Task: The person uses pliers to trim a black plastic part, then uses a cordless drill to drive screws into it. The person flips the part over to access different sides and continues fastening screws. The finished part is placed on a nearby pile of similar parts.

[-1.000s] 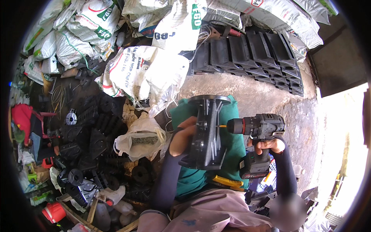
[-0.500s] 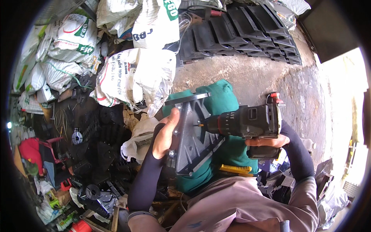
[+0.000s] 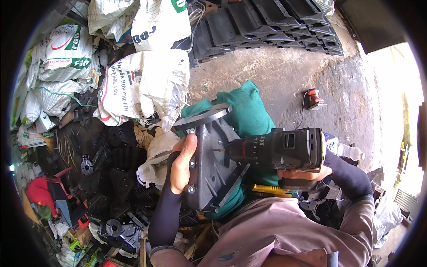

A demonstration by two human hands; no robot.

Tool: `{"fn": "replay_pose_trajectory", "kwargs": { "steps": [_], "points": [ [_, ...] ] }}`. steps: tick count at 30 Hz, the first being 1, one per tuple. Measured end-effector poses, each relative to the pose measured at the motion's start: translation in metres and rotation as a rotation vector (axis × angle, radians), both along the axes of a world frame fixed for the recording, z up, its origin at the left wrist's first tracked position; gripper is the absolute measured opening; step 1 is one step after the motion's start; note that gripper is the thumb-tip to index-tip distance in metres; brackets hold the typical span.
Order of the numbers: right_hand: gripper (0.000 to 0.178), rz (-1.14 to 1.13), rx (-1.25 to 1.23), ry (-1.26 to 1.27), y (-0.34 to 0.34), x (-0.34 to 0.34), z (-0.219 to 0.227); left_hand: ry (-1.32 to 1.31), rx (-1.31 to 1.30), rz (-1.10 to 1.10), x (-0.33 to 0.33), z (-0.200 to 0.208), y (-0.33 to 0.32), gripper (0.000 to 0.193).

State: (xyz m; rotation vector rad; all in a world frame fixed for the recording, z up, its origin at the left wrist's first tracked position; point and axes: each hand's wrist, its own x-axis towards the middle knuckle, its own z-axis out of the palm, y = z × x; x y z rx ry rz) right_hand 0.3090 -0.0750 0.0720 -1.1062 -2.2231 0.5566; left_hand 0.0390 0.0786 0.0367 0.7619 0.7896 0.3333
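Observation:
A black cordless drill (image 3: 280, 149) lies level in my right hand (image 3: 307, 173), its fingers wrapped round the grip. The drill's nose points left, and its bit meets or nearly meets a dark ribbed metal bracket (image 3: 215, 167); contact is hard to make out. My left hand (image 3: 182, 162) grips that bracket by its left edge, thumb up beside a row of bolts. A flat round-edged plate (image 3: 203, 116) forms the bracket's far end. Beneath both are my knees in green trousers (image 3: 247, 107). The fingers of my left hand are mostly hidden behind the bracket.
White printed sacks (image 3: 144, 84) are piled at the far left. Stacked black metal panels (image 3: 267, 29) stand at the back. A red-and-black power tool (image 3: 315, 99) rests on the concrete floor, right. Dark metal parts (image 3: 118, 178) crowd the left, and a yellow-handled tool (image 3: 271, 190) lies at my lap.
The bracket and drill have shifted slightly left in view, with the bracket's face turned a little. The red-and-black tool on the floor, partly hidden behind the drill before, now shows fully.

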Motion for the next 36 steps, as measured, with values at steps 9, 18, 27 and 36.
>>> {"fn": "replay_pose_trajectory", "kwargs": {
  "steps": [9,18,27,36],
  "points": [
    [0.025,-0.450,-1.267,0.445,-0.021,-0.009,0.015,0.033,0.099,-0.005,-0.001,-0.005,0.000,0.039],
    [0.045,-0.174,-0.672,0.430,-0.010,0.006,0.024,-0.039,-0.026,-0.054,-0.002,-0.008,0.002,0.047],
    [0.042,-0.298,-0.774,0.400,-0.020,-0.007,0.012,-0.005,0.008,0.011,0.003,-0.003,0.001,0.043],
    [0.030,-0.351,-1.186,0.588,-0.023,-0.008,0.022,0.007,-0.050,0.023,0.002,-0.010,-0.001,0.044]
  ]
}}
